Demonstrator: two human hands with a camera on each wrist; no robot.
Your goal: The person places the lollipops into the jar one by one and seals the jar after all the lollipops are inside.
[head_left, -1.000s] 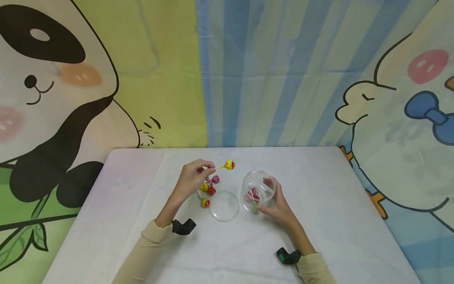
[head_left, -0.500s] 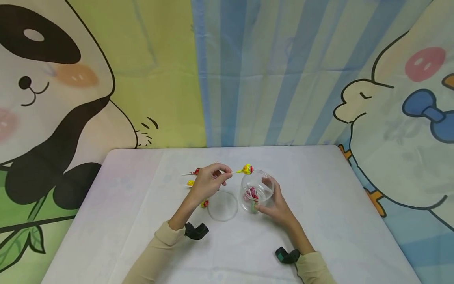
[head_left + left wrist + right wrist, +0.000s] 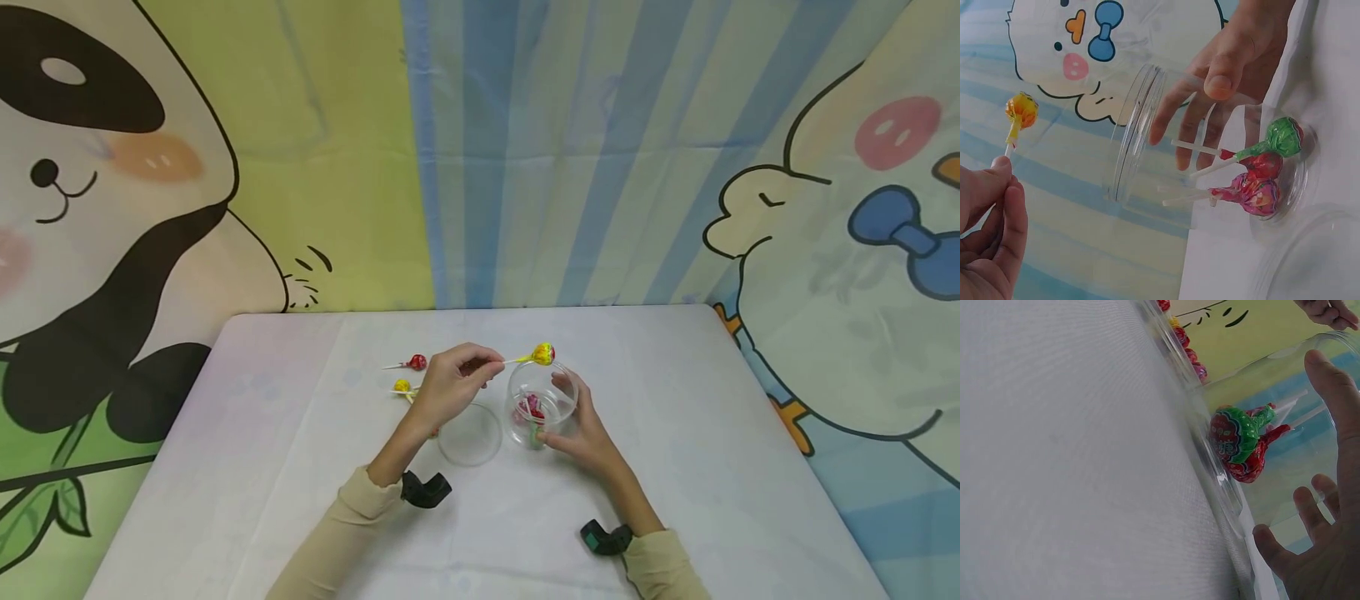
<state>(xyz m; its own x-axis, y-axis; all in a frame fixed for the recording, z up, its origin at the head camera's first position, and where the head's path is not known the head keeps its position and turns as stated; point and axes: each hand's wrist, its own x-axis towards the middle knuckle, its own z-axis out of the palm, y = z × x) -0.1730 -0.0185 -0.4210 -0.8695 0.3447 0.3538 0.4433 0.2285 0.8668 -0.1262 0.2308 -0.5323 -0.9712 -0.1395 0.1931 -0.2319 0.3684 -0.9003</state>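
By its white stick, my left hand (image 3: 452, 387) pinches a yellow-wrapped lollipop (image 3: 543, 354), whose head overlaps the far rim of a clear plastic jar (image 3: 1132, 144) in the head view. The lollipop is held level, above the jar's open mouth. My right hand (image 3: 585, 433) grips the upright jar from the right, thumb on the near side. Inside, at the bottom, lie a green lollipop (image 3: 1284, 136), a red lollipop (image 3: 1266, 165) and a pink lollipop (image 3: 1252, 195), sticks pointing up toward the mouth.
A round clear lid (image 3: 480, 458) lies flat on the white-covered table (image 3: 495, 533), left of the jar. Behind my left hand are a loose red lollipop (image 3: 417, 362) and a loose yellow lollipop (image 3: 402, 386); others are partly hidden by the arm. A cartoon-printed curtain (image 3: 510, 167) hangs behind.
My left hand has carried the yellow lollipop rightward from over the loose lollipops to the jar's rim. The right hand and jar have stayed in place.
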